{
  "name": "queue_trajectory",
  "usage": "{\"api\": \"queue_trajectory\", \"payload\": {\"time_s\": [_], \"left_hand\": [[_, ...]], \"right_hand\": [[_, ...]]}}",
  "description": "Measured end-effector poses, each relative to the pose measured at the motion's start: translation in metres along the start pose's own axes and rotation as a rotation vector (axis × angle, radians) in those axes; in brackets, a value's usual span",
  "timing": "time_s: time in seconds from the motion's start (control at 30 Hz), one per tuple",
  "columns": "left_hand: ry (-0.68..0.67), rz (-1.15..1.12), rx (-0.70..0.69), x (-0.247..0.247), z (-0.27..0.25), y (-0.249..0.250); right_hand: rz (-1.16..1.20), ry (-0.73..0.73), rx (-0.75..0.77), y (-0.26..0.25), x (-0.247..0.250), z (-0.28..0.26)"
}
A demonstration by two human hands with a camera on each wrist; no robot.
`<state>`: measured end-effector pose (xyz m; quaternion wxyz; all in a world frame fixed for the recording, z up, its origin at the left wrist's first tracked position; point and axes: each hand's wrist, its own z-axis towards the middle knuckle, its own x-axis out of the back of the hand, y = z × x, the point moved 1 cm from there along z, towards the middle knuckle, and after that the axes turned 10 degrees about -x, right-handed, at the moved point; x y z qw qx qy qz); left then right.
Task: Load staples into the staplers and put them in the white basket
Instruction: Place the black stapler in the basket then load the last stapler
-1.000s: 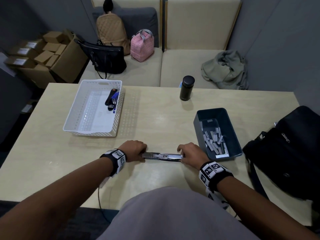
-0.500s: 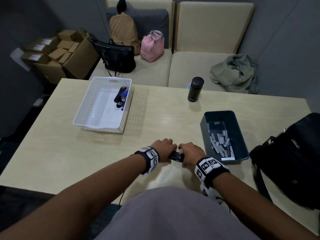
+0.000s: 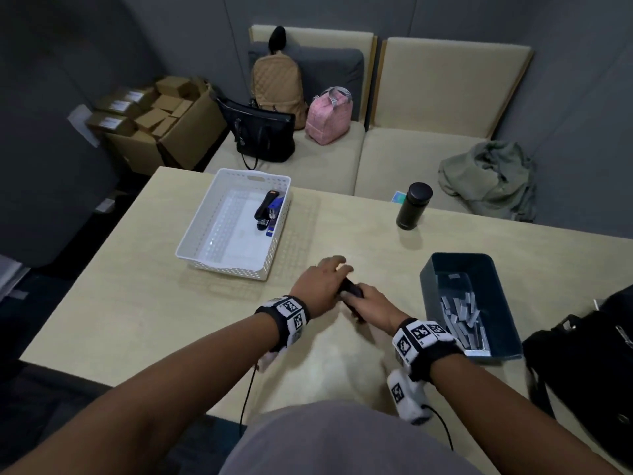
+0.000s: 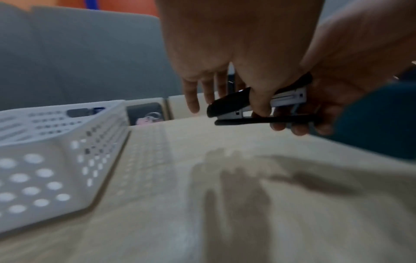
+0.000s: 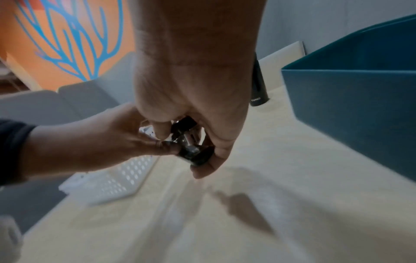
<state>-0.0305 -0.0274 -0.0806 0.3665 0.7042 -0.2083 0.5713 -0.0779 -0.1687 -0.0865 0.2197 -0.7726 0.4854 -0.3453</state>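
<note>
A black stapler (image 3: pixel 351 291) with a metal magazine is closed and held just above the table (image 3: pixel 144 303). My right hand (image 3: pixel 356 303) grips its rear end. My left hand (image 3: pixel 339 279) pinches its front, thumb across the side and fingers stretched past the nose. In the left wrist view the stapler (image 4: pixel 234 105) hangs level over its shadow. In the right wrist view my right hand (image 5: pixel 186 151) wraps the stapler (image 5: pixel 191 147) end-on. The white basket (image 3: pixel 205 234) stands to the far left, with two staplers (image 3: pixel 269 210) inside. A blue bin (image 3: pixel 442 269) of staple strips (image 3: pixel 460 311) sits at the right.
A black bottle (image 3: pixel 412 205) stands at the table's far edge. A black bag (image 3: pixel 582 365) lies on the table's right end. Behind the table are a beige bench with bags and a jacket, and cardboard boxes on the floor at the left.
One second ago the stapler lay opened flat on the table between my hands. It was folded closed, and now both hands hold it off the table, further forward toward the basket.
</note>
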Motion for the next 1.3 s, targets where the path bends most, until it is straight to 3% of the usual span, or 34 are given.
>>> {"api": "queue_trajectory", "payload": {"time_s": [0.07,0.13,0.2,0.23,0.33,0.43,0.53,0.77,1.03,1.17,1.3], "left_hand": [[0.16,-0.244,0.263,0.023,0.0,-0.019],[0.248,-0.729,0.496,0.045,0.001,-0.034],[0.254,-1.235,0.577,0.06,0.0,-0.045],[0.272,-1.285,0.563,0.067,-0.002,-0.055],[0.438,-1.23,0.563,0.079,-0.009,-0.094],[0.536,-1.138,0.628,0.085,-0.014,-0.139],[0.458,-0.998,0.758,0.086,-0.02,-0.185],[0.204,-0.793,0.923,0.075,0.002,-0.271],[0.149,-0.447,0.772,0.064,0.044,-0.285],[0.141,-0.443,0.749,0.06,0.045,-0.284],[0.252,-0.417,0.754,0.071,0.041,-0.269]], "right_hand": [[0.16,0.054,0.013,-0.033,-0.005,0.01],[0.232,0.088,0.061,-0.066,-0.014,0.024],[0.224,0.092,0.102,-0.098,-0.026,0.034],[0.199,0.075,0.114,-0.113,-0.033,0.04],[0.133,-0.098,0.179,-0.153,-0.058,0.044],[-0.153,-0.091,0.208,-0.174,-0.077,0.053],[-0.329,-0.061,0.179,-0.182,-0.089,0.058],[-0.305,-0.002,0.108,-0.141,-0.084,0.069],[-0.174,0.079,-0.035,-0.085,-0.044,0.079],[-0.121,0.107,-0.063,-0.072,-0.033,0.077],[-0.038,0.153,-0.004,-0.073,-0.014,0.07]]}}
